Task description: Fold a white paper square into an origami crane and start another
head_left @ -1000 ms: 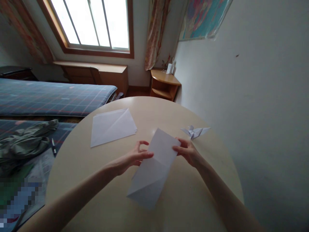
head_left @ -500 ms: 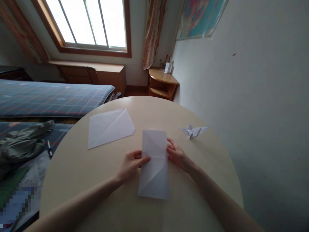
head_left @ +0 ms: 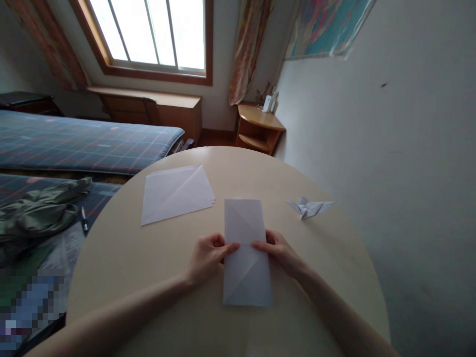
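A folded white paper rectangle (head_left: pixel 247 277) with diagonal creases is held upright, long side toward me, over the round table (head_left: pixel 167 317). My left hand (head_left: pixel 210 254) grips its left edge at mid-height, thumb on the front and fingers curled behind. On the opposite edge, my right hand (head_left: pixel 280 250) pinches the paper the same way, its thumb level with the left one. The fingers behind the sheet are partly hidden. Beyond my right hand stands a folded paper crane (head_left: pixel 307 208). A stack of white paper (head_left: pixel 176 193) lies at the back left of the table.
To the left is a bed with a plaid mattress (head_left: pixel 89 144), a crumpled green cloth (head_left: pixel 44 208), a pen (head_left: pixel 84 219) and printed papers. A small corner shelf (head_left: pixel 260 116) stands behind the table, and a white wall (head_left: pixel 409 173) rises on the right.
My right hand has closed on the paper's right edge, its thumb now on the front. The whole view has shifted slightly, and the paper looks straighter.
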The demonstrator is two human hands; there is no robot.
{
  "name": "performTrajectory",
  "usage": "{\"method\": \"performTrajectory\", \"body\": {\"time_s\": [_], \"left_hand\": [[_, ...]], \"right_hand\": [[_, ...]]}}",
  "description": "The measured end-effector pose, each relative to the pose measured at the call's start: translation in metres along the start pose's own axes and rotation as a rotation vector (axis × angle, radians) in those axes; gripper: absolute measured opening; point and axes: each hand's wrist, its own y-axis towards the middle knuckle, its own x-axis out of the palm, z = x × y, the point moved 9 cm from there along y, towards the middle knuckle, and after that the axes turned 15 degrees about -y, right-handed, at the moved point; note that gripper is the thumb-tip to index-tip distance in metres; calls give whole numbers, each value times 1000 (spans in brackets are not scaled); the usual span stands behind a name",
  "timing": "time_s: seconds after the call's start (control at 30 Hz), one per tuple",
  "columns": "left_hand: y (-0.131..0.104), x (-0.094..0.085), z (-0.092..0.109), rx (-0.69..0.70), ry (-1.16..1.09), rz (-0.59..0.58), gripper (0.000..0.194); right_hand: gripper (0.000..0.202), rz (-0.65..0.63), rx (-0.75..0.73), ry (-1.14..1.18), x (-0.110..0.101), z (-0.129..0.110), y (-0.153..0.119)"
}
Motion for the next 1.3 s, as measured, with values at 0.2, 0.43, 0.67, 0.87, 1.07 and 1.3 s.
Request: {"method": "performTrajectory", "body": {"time_s": [0.2,0.43,0.67,0.87,1.07,1.3], "left_hand": [[-2,0,4,0,41,33,42],[-3,7,0,-63,-57,-54,36],[0,7,0,-33,-64,-73,35],[2,6,-2,-78,-84,-64,37],[3,7,0,-101,-94,-63,40],[2,6,1,-98,-94,-70,37]], "right_hand": [[36,85,49,7,-7,6,2],[29,57,68,65,-11,15,5],[30,64,80,26,-15,18,6],[30,62,76,14,-16,20,7],[30,85,72,5,-17,18,6],[30,87,51,-4,-16,16,5]]}}
